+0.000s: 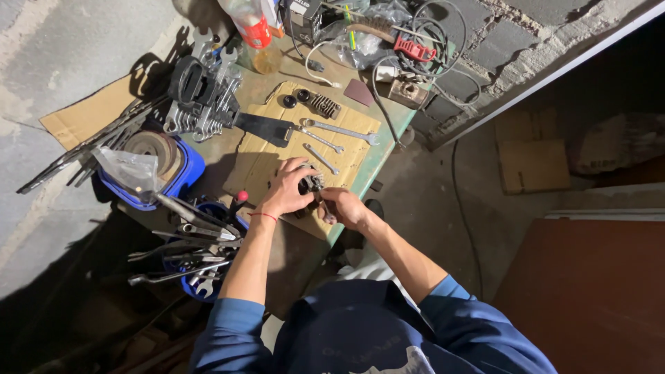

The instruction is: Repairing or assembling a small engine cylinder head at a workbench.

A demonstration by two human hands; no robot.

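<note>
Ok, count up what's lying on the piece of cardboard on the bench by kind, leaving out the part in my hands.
On the cardboard:
Wrenches: 3, a long one, a middle one, a short one
Small black round parts: 2
Ribbed metal part: 1
Dark flat blade piece: 1
Total: 7
Left out: the small metal part held by the left hand and right hand.

Blue tub (187,176), tan cardboard (267,163)

— What is the room like?
— Rough grey concrete floor (55,62), a block wall (499,41), harsh light with deep shadows.
— And furniture?
— A green worktop (367,163) topped with cardboard (260,166).
</note>
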